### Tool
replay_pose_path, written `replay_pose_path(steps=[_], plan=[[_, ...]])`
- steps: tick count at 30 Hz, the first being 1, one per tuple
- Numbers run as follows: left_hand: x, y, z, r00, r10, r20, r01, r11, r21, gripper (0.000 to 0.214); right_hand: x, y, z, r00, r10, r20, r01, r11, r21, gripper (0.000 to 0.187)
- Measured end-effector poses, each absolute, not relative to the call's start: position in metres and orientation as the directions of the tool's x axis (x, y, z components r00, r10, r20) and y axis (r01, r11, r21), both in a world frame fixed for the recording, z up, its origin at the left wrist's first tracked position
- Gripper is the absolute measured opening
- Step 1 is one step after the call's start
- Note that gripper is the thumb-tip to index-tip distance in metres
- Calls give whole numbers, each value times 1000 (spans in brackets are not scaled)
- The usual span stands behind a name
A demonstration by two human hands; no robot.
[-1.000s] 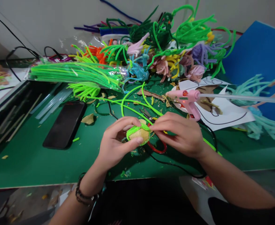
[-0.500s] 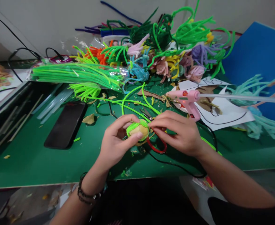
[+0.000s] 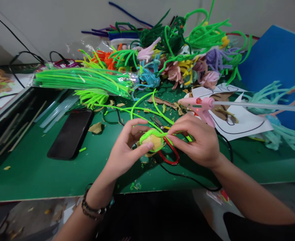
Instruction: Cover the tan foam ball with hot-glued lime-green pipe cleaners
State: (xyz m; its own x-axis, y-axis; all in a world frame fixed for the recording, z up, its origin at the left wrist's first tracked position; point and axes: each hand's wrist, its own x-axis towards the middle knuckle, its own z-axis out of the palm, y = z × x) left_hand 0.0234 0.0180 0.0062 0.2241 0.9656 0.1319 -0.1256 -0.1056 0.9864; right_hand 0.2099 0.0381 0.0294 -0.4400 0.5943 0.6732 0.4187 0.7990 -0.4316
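My left hand (image 3: 125, 150) grips a small tan cardboard ball (image 3: 152, 142) between thumb and fingers, just above the green table (image 3: 37, 174). A lime green pipe cleaner (image 3: 154, 134) runs around the ball's top. My right hand (image 3: 199, 140) pinches that pipe cleaner at the ball's right side, fingers closed on it. Red-handled scissors (image 3: 169, 154) lie on the table directly under both hands.
A pink glue gun (image 3: 202, 106) with a long glue stick rests on white paper (image 3: 240, 122) behind my right hand. A black phone (image 3: 70, 133) lies to the left. A bag of green pipe cleaners (image 3: 79, 79) and a coloured pipe cleaner heap (image 3: 182, 53) fill the back. A black cable (image 3: 187, 176) crosses near the front edge.
Both hands have lifted slightly and moved away from me with the ball. My right hand has pulled the green pipe cleaner further across the ball's top.
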Motion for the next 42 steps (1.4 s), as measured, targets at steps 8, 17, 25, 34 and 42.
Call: replay_pose_path(steps=[8,17,25,34,42], plan=[[23,17,8,389,920,47,-93,-12,996,27,211,39,26,-476,567,672,420,818,-392,5],[23,19,8,286,951,120,-58,-108,992,23,212,39,26,-480,546,687,412,831,-373,14],[22,19,9,251,953,168,69,-191,979,23,212,38,25,-503,542,673,426,833,-353,15],[22,18,7,284,911,298,196,-360,912,27,208,39,24,-471,579,665,455,806,-379,9],[25,16,9,317,816,484,378,-576,725,28,207,38,23,-456,564,688,466,810,-356,6]])
